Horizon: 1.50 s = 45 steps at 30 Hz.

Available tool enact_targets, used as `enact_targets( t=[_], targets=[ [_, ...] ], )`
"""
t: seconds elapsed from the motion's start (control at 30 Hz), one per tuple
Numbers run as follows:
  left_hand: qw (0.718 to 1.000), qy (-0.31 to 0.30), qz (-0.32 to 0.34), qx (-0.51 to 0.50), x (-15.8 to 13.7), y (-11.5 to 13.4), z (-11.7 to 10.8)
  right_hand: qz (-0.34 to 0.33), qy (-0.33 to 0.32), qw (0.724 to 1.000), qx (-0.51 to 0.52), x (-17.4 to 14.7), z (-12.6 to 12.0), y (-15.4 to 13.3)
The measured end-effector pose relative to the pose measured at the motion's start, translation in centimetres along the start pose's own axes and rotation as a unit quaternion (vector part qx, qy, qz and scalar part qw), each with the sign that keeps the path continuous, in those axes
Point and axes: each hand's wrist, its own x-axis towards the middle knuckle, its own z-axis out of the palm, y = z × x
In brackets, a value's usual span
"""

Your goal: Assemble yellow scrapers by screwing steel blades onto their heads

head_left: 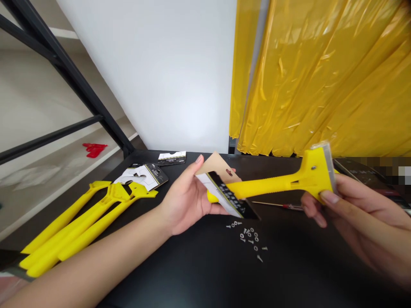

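Observation:
My left hand point(183, 205) holds a folded cardboard header card point(214, 167), brown inside and black and white outside. Through the card runs the handle of a yellow scraper point(266, 186), its butt end showing near my left palm. At the other end, my right hand point(366, 209) grips the scraper's head, thumb on the near side, beside the grey blade edge. The scraper lies nearly level above the dark table. Below it are several small screws and nuts point(256, 248). A thin screwdriver point(289, 207) with a reddish handle rests behind, near my right fingers.
Several yellow scraper handles point(86, 216) lie together at the left, partly behind my left forearm. Header cards point(149, 176) are piled beyond them, with another card point(171, 158) farther back. A black-framed shelf point(64, 70) stands left; yellow plastic sheeting point(321, 85) hangs at the right.

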Motion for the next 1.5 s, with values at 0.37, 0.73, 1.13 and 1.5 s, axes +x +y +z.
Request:
enact_targets(
  t=[0.37,0.73,1.13,1.5],
  targets=[
    [0.963,-0.02,-0.067,0.262,-1.1,-0.7,0.8,0.113,-0.023,0.991,0.072,0.3,0.9,-0.2],
    [0.977,-0.174,-0.089,0.084,-1.5,-1.7,2.1,0.074,-0.052,0.996,0.012,-0.3,2.0,-0.8],
    [0.997,-0.034,-0.031,0.059,-1.3,-3.5,2.8,0.039,-0.126,0.977,-0.166,-5.0,2.0,1.3],
    [0.986,-0.063,-0.098,0.12,-2.5,-3.4,3.7,0.171,-0.231,0.956,-0.049,-1.8,3.6,-0.2]
  ],
)
